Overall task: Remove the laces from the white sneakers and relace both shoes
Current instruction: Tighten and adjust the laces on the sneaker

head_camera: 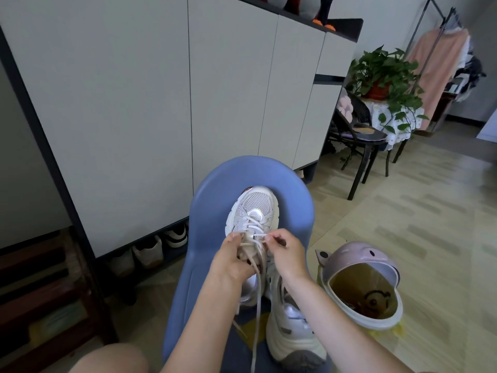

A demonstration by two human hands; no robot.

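The left hand (233,261) grips the white mesh sneaker (252,224) on the smooth blue plastic chair (209,211). The right hand (286,253), at three o'clock, pinches its flat white lace (260,235).

Just one view here, a head cam on the person, pointing forward and down over both forearms. It sits close to the work: the shoe (254,211) on the blue chair (295,208) fills the lower middle, with the hands (285,254) right under the lens. The wide lens bends the cabinet (134,103) edges and still catches the plant (384,74) and clothes rack (441,49) far off at the upper right. No second view to compare.
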